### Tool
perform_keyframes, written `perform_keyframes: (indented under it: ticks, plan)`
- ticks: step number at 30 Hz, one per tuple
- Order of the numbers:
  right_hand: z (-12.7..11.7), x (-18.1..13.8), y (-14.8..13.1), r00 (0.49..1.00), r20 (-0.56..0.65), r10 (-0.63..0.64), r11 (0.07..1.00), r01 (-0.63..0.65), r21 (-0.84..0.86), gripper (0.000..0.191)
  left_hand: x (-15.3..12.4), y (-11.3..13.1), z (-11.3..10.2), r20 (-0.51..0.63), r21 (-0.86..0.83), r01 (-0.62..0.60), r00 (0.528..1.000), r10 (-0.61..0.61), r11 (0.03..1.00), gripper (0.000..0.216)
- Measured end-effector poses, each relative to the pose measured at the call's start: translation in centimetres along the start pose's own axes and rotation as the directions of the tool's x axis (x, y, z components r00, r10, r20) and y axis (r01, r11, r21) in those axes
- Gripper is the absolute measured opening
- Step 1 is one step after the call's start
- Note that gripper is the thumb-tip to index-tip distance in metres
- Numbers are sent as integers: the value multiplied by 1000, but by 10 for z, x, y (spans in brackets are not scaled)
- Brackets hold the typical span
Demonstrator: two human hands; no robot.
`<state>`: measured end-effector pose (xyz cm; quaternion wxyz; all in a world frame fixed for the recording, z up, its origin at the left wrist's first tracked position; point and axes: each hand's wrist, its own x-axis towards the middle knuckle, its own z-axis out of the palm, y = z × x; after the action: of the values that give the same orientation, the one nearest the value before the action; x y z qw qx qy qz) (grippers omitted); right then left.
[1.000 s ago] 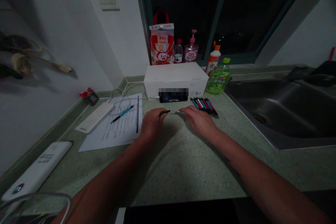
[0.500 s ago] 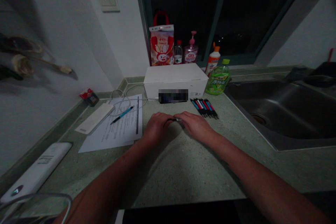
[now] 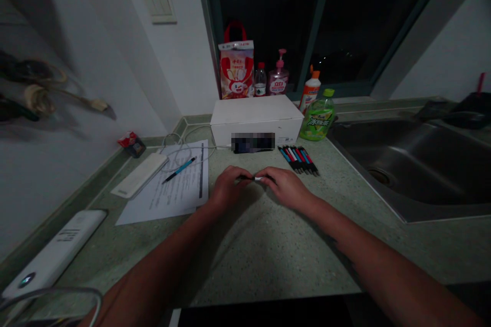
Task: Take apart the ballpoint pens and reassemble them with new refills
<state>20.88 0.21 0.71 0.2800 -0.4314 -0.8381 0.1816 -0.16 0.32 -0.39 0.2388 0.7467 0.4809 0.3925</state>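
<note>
Above the middle of the counter, my left hand and my right hand meet, fingertips nearly touching. Both pinch a slim pen between them; its visible part is white with dark ends, and the fingers cover the rest. To the right of my right hand lies a row of several pens with blue, red and white barrels. A single blue pen rests on printed paper left of my left hand. Behind the hands, a dark phone leans against a white box.
A sink is set into the right of the counter. Bottles, including a green one, and a red bag stand at the back. Leftward are a white power bank, a cable and a long white device.
My hands have drawn slightly apart at the fingertips, and more of the pen's white part shows between them. The view has tilted up a little.
</note>
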Motion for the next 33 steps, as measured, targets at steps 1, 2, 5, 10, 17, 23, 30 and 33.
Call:
perform_keyframes:
  ticks: [1, 2, 5, 10, 17, 23, 30, 33]
  plan:
    - [0, 0, -1, 1000, -4, 9, 1000, -9, 21, 14, 0, 0, 0, -7, -25, 5, 1000, -5, 1000, 7]
    - [0, 1, -1, 1000, -12, 13, 999, -13, 38, 14, 0, 1, 1, -15, -54, 26, 1000, -27, 998, 9]
    - [-1, 1, 1, 999, -45, 13, 999, -11, 52, 14, 0, 5, 1, -6, -138, 169, 985, -171, 976, 22]
    - [-1, 2, 5, 999, -51, 2, 998, 0, 58, 13, 2, 8, -3, 17, -173, 227, 974, -228, 958, 13]
    - [-3, 2, 2, 999, -48, -1, 998, 3, 58, 13, 4, 6, -3, 17, -244, 234, 971, -237, 941, 14]
    - [-2, 1, 3, 999, -42, -3, 999, 5, 52, 13, 3, 4, -1, 23, -263, 271, 961, -274, 926, 19]
    - [-1, 1, 2, 999, -32, -23, 999, 24, 25, 13, 2, 1, 0, 61, -244, 279, 960, -272, 929, 22]
    - [-3, 1, 0, 1000, -23, -19, 999, 20, 25, 14, 2, 1, 1, 52, -211, 246, 969, -240, 946, 16]
